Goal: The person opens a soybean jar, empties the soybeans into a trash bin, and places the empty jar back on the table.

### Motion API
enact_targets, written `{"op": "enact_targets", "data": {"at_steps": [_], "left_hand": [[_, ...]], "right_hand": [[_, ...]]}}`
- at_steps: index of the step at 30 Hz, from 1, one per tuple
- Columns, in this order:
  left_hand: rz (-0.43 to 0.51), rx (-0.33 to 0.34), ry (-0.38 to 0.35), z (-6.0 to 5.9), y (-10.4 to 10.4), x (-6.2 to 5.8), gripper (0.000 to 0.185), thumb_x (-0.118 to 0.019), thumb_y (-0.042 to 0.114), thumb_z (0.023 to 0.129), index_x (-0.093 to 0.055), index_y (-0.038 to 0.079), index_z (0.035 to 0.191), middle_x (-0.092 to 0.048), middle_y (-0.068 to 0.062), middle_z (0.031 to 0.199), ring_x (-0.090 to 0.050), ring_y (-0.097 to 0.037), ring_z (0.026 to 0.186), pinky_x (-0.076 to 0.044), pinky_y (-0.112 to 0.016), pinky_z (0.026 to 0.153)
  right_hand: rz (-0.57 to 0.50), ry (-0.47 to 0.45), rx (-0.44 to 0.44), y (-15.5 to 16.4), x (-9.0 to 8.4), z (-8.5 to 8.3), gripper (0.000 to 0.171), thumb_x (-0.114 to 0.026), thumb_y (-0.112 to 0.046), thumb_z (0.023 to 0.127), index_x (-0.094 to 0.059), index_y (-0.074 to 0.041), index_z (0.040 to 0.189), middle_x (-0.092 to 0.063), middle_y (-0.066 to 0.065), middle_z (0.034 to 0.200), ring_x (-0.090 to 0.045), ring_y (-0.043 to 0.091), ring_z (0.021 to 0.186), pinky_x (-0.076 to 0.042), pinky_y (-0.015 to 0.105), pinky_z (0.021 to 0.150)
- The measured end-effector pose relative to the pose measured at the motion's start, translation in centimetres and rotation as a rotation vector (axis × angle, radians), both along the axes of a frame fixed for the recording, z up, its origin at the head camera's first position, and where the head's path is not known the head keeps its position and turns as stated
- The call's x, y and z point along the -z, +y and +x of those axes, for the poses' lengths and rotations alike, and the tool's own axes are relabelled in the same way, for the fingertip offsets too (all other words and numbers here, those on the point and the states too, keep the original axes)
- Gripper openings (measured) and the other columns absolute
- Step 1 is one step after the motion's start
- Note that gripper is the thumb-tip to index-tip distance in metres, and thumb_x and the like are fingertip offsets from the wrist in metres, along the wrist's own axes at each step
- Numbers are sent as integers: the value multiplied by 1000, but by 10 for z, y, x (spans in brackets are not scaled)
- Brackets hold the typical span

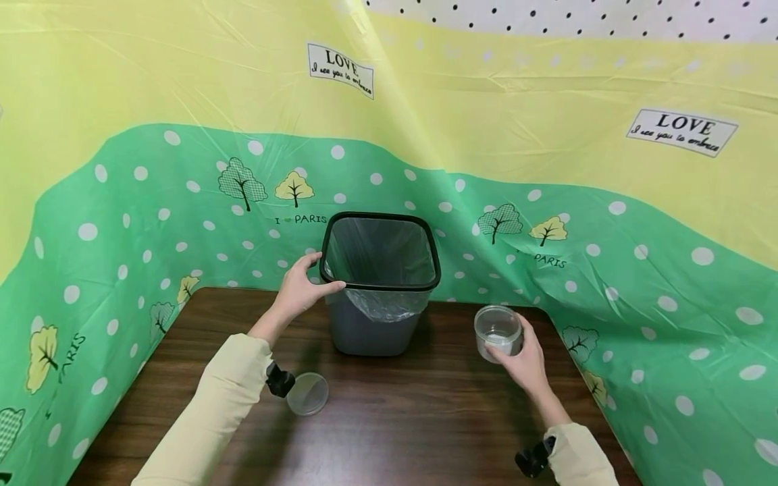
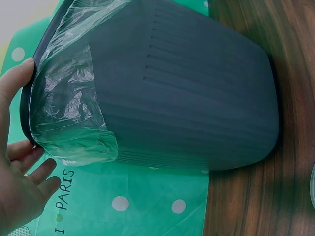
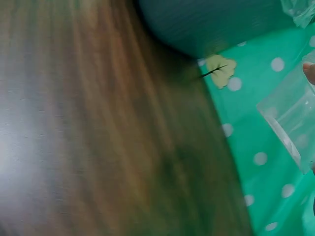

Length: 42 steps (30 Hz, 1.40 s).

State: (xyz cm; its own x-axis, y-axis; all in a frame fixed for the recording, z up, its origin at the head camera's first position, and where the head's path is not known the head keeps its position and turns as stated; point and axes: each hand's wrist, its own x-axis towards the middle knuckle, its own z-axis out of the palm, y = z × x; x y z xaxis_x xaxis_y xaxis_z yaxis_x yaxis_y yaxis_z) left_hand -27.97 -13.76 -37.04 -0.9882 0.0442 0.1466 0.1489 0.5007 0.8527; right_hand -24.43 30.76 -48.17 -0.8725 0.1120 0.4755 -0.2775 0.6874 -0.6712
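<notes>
A dark grey trash bin (image 1: 371, 331) with a black rim and a clear plastic liner (image 1: 385, 304) stands upright at the back of the table. My left hand (image 1: 300, 287) holds the bin's rim at its front left corner, thumb on the front edge and index finger on the side. In the left wrist view the other fingers of the left hand (image 2: 19, 182) spread loosely below the rim. My right hand (image 1: 523, 356) grips a clear round plastic jar (image 1: 491, 331), tilted with its mouth upward, right of the bin. Something whitish shows near the jar's bottom.
A clear round lid (image 1: 308, 393) lies flat on the dark wooden table (image 1: 389, 418), near my left wrist. Behind and beside the table hangs a green and yellow printed cloth (image 1: 182, 175). A black wrist camera sits on each wrist.
</notes>
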Motion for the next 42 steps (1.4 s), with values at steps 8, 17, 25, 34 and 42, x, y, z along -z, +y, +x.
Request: {"op": "enact_targets", "data": {"at_steps": [8,17,25,34,42], "left_hand": [[1,1,1,1,0,0,84,-72,46,73,-34,12,140,-26,-11,146,-21,-28,135,-28,-51,103],[5,4,0,1,1,1,83,-72,45,74,-34,12,140,-26,-11,146,-21,-28,135,-28,-50,103],[18,4,2,2,1,1,84,-72,46,73,-34,13,140,-28,-10,145,-22,-27,134,-28,-50,103],[24,3,9,1,1,3,84,-72,46,73,-35,13,140,-29,-9,145,-23,-26,134,-28,-49,103],[40,2,10,0,1,4,84,-72,47,72,-35,13,140,-30,-9,144,-25,-26,133,-28,-49,103]], "right_hand": [[-98,-112,59,-6,45,18,84,-82,-16,64,-36,-7,134,-47,16,123,-46,27,109,-36,25,80],[-196,-166,102,-18,75,36,85,-83,-16,63,-35,-5,132,-48,17,122,-46,27,111,-35,22,82],[-246,-159,126,-22,91,46,84,-82,-17,65,-35,-4,132,-47,17,121,-48,29,109,-34,10,76],[-332,-137,139,-22,105,55,84,-82,-9,63,-34,-4,132,-48,18,121,-49,28,106,-36,3,76],[-349,-128,128,-20,108,60,86,-82,-6,62,-34,-3,132,-45,18,124,-45,26,110,-34,2,80]]}}
